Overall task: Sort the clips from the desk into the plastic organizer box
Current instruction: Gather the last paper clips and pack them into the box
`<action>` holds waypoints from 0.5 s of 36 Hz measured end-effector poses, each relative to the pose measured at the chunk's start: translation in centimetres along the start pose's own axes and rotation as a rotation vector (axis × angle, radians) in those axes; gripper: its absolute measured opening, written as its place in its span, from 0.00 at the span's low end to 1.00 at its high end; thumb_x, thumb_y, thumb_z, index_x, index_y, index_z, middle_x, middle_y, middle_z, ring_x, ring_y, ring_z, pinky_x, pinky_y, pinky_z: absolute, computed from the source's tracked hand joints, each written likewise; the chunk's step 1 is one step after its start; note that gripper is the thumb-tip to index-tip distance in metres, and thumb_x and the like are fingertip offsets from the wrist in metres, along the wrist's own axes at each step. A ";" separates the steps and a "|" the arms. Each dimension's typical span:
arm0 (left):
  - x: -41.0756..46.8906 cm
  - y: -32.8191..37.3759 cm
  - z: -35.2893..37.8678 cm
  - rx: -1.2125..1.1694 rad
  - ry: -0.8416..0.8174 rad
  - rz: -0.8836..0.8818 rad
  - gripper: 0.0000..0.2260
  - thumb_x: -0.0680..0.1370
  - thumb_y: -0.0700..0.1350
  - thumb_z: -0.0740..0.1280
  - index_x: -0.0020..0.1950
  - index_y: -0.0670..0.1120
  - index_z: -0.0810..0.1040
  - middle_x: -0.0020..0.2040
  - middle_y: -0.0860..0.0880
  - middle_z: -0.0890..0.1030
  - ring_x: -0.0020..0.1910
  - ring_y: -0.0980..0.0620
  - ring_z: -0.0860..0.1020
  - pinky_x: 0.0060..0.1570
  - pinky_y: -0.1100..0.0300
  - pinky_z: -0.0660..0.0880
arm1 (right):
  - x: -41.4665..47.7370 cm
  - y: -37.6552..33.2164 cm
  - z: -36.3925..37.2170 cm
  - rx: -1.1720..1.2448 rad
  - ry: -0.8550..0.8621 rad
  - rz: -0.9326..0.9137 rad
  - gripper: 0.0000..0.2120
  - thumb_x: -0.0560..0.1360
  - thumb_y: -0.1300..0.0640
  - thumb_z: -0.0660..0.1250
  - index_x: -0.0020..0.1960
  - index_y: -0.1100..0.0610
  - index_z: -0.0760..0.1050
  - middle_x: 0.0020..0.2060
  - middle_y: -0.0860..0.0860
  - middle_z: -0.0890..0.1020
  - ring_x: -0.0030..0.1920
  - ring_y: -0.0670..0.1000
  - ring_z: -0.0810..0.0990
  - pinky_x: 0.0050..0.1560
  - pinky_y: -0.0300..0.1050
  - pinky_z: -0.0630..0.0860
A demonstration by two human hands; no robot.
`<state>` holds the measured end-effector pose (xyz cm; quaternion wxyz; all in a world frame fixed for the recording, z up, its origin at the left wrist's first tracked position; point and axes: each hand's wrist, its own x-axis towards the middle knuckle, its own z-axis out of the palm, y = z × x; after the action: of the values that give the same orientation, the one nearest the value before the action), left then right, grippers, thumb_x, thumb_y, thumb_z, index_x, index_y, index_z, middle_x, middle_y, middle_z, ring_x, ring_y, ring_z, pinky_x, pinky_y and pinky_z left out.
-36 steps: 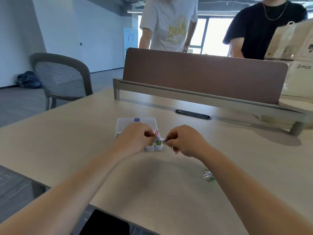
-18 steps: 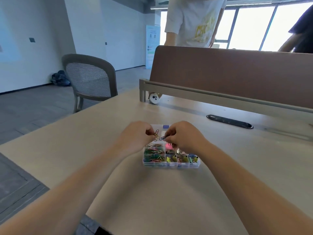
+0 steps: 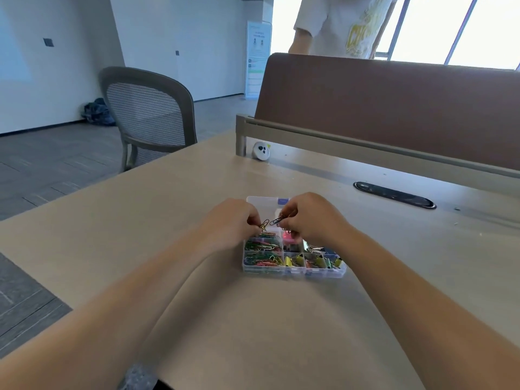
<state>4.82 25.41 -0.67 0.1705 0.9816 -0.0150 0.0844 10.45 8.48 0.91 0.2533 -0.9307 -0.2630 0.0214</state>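
A clear plastic organizer box (image 3: 292, 273) lies open on the desk, its compartments holding coloured paper clips on the left and yellow and blue binder clips on the right. Both hands hover just above its far half. My left hand (image 3: 229, 222) pinches a gold paper clip (image 3: 263, 225) at its fingertips. My right hand (image 3: 312, 220) pinches a small bunch of dark paper clips (image 3: 277, 220), its fingers curled around them. The two sets of clips almost touch between the hands. The box's raised lid is mostly hidden behind the hands.
A small white round gadget (image 3: 261, 150) sits by the brown desk divider (image 3: 394, 108). A black cable slot (image 3: 394, 190) is set into the desk (image 3: 168, 206) at the right. A grey chair (image 3: 149, 116) stands at the left. A person in a white shirt (image 3: 346, 26) stands beyond the divider.
The view has swung left and down, so the organizer's compartments show in full. Both hands have kept pinching clips together above the box and have barely moved relative to it.
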 end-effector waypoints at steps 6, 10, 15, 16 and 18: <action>-0.2 -0.5 -0.2 0.004 -0.021 0.021 0.06 0.76 0.47 0.68 0.49 0.49 0.83 0.46 0.53 0.81 0.43 0.56 0.74 0.39 0.63 0.66 | 0.8 -0.6 0.2 -0.017 -0.016 0.002 0.03 0.73 0.56 0.72 0.47 0.52 0.83 0.37 0.49 0.85 0.34 0.48 0.84 0.41 0.45 0.81; -0.3 -0.7 -0.3 0.008 -0.018 0.034 0.07 0.77 0.47 0.68 0.51 0.49 0.84 0.47 0.53 0.81 0.44 0.56 0.74 0.42 0.63 0.66 | 1.0 -1.2 0.3 -0.026 -0.034 -0.007 0.04 0.74 0.56 0.72 0.48 0.54 0.83 0.37 0.49 0.85 0.34 0.48 0.84 0.43 0.46 0.82; -0.5 -1.1 0.0 0.004 0.008 0.023 0.05 0.77 0.46 0.67 0.50 0.52 0.82 0.49 0.53 0.80 0.48 0.55 0.75 0.47 0.60 0.72 | 1.1 -2.0 0.6 -0.058 -0.052 -0.039 0.05 0.75 0.58 0.71 0.49 0.56 0.83 0.38 0.51 0.84 0.35 0.48 0.82 0.39 0.40 0.78; -0.6 -1.2 0.0 -0.004 0.019 0.022 0.06 0.77 0.46 0.67 0.50 0.51 0.82 0.49 0.53 0.80 0.47 0.55 0.75 0.47 0.60 0.72 | 1.1 -2.0 0.8 -0.073 -0.051 -0.043 0.05 0.75 0.57 0.71 0.50 0.55 0.83 0.38 0.50 0.84 0.35 0.48 0.82 0.37 0.39 0.76; -0.7 -1.3 0.0 -0.020 0.044 0.019 0.06 0.77 0.45 0.66 0.50 0.50 0.82 0.49 0.53 0.81 0.45 0.56 0.74 0.44 0.62 0.69 | 1.1 -2.2 1.1 -0.105 -0.052 -0.053 0.06 0.75 0.57 0.70 0.51 0.55 0.83 0.38 0.49 0.83 0.34 0.46 0.79 0.35 0.37 0.72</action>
<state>4.23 26.64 -1.20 0.1796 0.9776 -0.0215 0.1074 10.22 11.12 1.14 0.1975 -0.9346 -0.2948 0.0251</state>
